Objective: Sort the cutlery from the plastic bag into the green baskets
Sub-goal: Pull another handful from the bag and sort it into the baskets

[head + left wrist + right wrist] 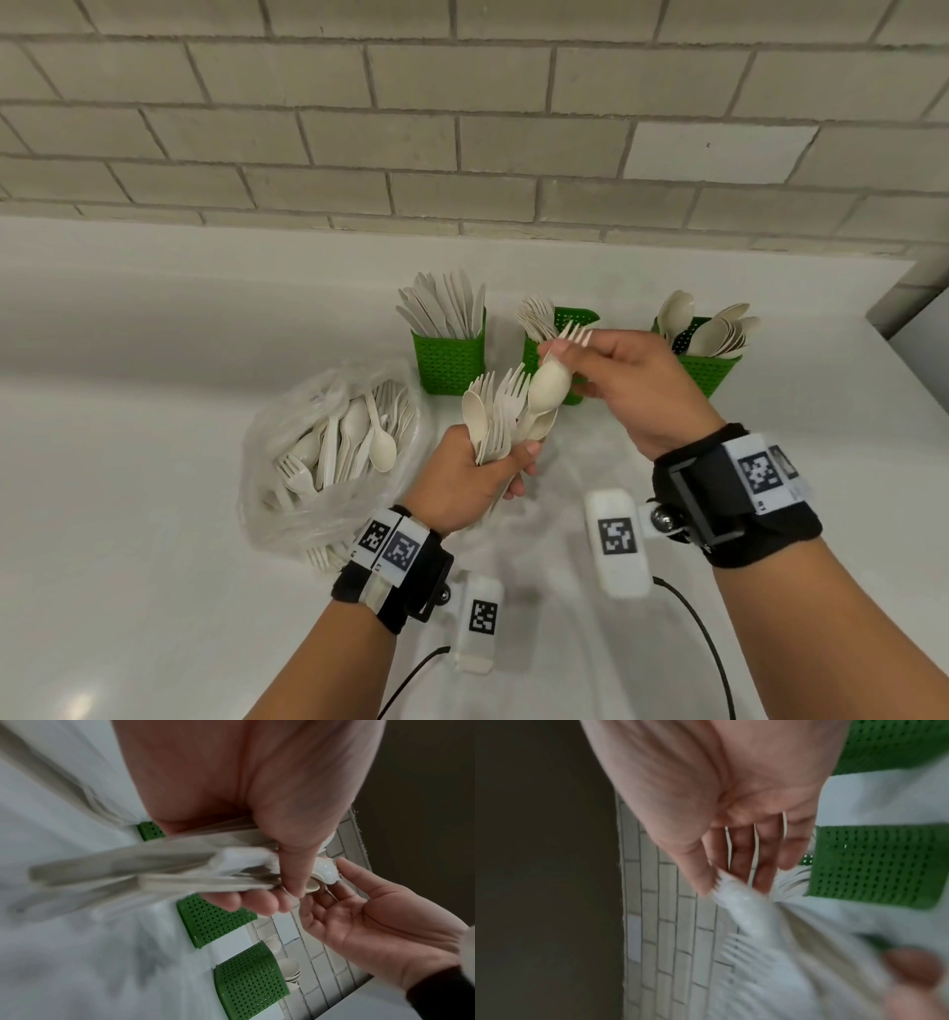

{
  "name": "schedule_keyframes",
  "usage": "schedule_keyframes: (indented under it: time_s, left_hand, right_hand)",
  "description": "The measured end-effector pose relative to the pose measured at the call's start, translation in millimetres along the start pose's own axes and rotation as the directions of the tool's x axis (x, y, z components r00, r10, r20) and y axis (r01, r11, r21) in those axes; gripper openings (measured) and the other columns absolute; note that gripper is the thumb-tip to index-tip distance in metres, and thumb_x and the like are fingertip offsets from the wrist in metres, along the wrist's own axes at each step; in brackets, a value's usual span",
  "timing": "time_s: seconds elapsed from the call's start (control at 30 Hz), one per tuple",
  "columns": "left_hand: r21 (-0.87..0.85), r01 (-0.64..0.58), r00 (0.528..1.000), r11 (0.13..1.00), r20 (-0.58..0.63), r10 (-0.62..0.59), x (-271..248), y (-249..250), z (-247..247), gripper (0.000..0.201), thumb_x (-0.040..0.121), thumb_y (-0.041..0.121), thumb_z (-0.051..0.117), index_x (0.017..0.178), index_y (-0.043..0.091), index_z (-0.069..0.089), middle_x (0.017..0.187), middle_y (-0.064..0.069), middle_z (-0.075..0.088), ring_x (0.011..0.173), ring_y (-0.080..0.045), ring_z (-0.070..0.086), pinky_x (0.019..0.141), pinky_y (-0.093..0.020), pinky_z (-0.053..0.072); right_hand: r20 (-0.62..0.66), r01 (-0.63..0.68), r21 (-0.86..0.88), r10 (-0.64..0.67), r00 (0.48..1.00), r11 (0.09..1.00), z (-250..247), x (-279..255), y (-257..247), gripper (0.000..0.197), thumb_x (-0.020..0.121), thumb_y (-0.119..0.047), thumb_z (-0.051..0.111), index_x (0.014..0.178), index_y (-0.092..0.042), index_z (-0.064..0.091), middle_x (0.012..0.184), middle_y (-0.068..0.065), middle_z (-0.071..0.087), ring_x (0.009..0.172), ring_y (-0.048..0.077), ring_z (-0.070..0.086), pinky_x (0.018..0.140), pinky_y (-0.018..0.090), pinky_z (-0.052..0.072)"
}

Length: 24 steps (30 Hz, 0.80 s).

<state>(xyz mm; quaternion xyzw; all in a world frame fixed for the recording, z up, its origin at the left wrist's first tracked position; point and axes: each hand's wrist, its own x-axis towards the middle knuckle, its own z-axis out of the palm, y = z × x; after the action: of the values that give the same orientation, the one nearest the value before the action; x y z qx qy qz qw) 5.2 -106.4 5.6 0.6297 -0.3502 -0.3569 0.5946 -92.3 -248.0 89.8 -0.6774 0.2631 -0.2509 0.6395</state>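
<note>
Head view: cutlery is being sorted above a white desk [154, 565].

A mixed bunch of forks and spoons [500, 416] is gripped by the left hand [470, 483]; one spoon [549, 383] and a fork [575, 334] are pinched by the right hand [634, 390]. More cutlery is held in the plastic bag [328, 457] at left, with three green baskets [449, 365] behind.

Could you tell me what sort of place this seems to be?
Probably a canteen or break-room serving counter: a plain white countertop against a brick wall, with green baskets stocked with disposable knives, forks and spoons.
</note>
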Motion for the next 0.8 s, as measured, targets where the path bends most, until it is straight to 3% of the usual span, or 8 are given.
schedule_keyframes:
  time_s: [0.07,0.13,0.23,0.33,0.43,0.5,0.67,0.8]
  left_hand:
    - [-0.007,0.000,1.000,1.000,-0.004,0.000,0.3,0.4,0.2,0.017,0.094,0.011,0.062,0.105,-0.002,0.067,0.070,-0.001,0.065,0.056,-0.021,0.054,0.055,-0.030,0.046]
    - [-0.012,0.011,1.000,1.000,-0.005,-0.011,0.5,-0.7,-0.4,0.018,0.095,0.011,0.061,0.107,-0.002,0.067,0.070,-0.001,0.064,0.056,-0.020,0.054,0.055,-0.030,0.046]
    - [0.001,0.013,1.000,1.000,-0.026,-0.013,0.9,-3.8,-3.0,0.018,0.095,0.011,0.061,0.105,-0.002,0.066,0.070,-0.001,0.063,0.055,-0.017,0.053,0.054,-0.029,0.045]
    - [0.061,-0.007,0.999,0.998,-0.045,0.009,2.2,-2.5,-4.2,0.012,0.093,0.013,0.064,0.094,0.001,0.066,0.069,-0.001,0.064,0.052,-0.012,0.053,0.053,-0.023,0.045]
    - [0.051,-0.012,0.999,0.999,-0.037,0.014,4.5,-0.6,-3.6,0.007,0.091,0.012,0.067,0.088,0.006,0.065,0.068,-0.002,0.064,0.049,-0.009,0.052,0.050,-0.020,0.044]
    - [0.037,-0.011,1.000,0.999,-0.027,0.012,5.5,-1.0,-3.9,0.008,0.091,0.012,0.067,0.088,0.005,0.065,0.068,-0.001,0.064,0.049,-0.011,0.052,0.050,-0.022,0.044]
    - [0.078,-0.028,0.999,0.997,-0.022,0.030,2.6,1.8,-4.5,0.020,0.094,0.015,0.064,0.080,0.000,0.062,0.065,0.000,0.062,0.048,-0.011,0.051,0.053,-0.026,0.045]
    - [0.083,-0.017,1.000,0.996,0.006,0.016,1.6,2.9,-4.5,0.031,0.093,0.033,0.065,0.074,0.009,0.063,0.060,-0.008,0.059,0.053,-0.025,0.051,0.057,-0.042,0.046]
  right_hand:
    - [-0.017,0.114,0.028,-0.114,0.993,0.993,5.2,-1.4,-1.0,0.019,0.098,-0.014,0.053,0.090,-0.013,0.071,0.088,0.004,0.074,0.088,0.015,0.069,0.082,0.031,0.053]
    - [-0.183,0.222,0.328,-0.169,0.968,0.918,4.3,1.6,-13.3,0.024,0.103,-0.017,0.043,0.093,-0.011,0.063,0.085,0.007,0.071,0.089,0.026,0.069,0.081,0.033,0.054]
    - [-0.395,0.345,0.524,-0.136,0.908,0.778,-2.8,5.6,-33.2,0.029,0.105,-0.025,0.038,0.091,-0.013,0.060,0.065,0.001,0.057,0.060,0.019,0.055,0.060,0.029,0.048]
    - [-0.165,0.318,-0.162,-0.343,0.925,0.934,-0.3,0.8,-32.7,0.014,0.095,-0.026,0.059,0.088,-0.022,0.070,0.066,-0.006,0.064,0.058,0.026,0.054,0.056,0.025,0.049]
    - [0.251,0.318,-0.732,-0.196,0.948,0.602,5.1,-0.1,-13.7,0.025,0.078,-0.046,0.074,0.087,-0.023,0.075,0.074,0.001,0.062,0.068,0.018,0.059,0.068,0.037,0.052]
    - [0.271,0.340,-0.737,-0.205,0.940,0.584,9.3,2.8,-9.0,0.020,0.081,-0.041,0.074,0.078,-0.021,0.075,0.075,-0.002,0.058,0.070,0.016,0.056,0.068,0.039,0.048]
    - [0.063,0.401,-0.469,-0.423,0.904,0.787,9.0,7.6,-8.2,0.016,0.091,-0.023,0.066,0.076,-0.018,0.061,0.080,0.000,0.059,0.070,0.007,0.055,0.066,0.026,0.043]
    - [0.242,0.425,-0.521,-0.349,0.905,0.740,14.4,4.6,-7.7,0.028,0.094,-0.024,0.062,0.067,-0.029,0.055,0.074,-0.009,0.056,0.070,0.005,0.056,0.067,0.025,0.045]
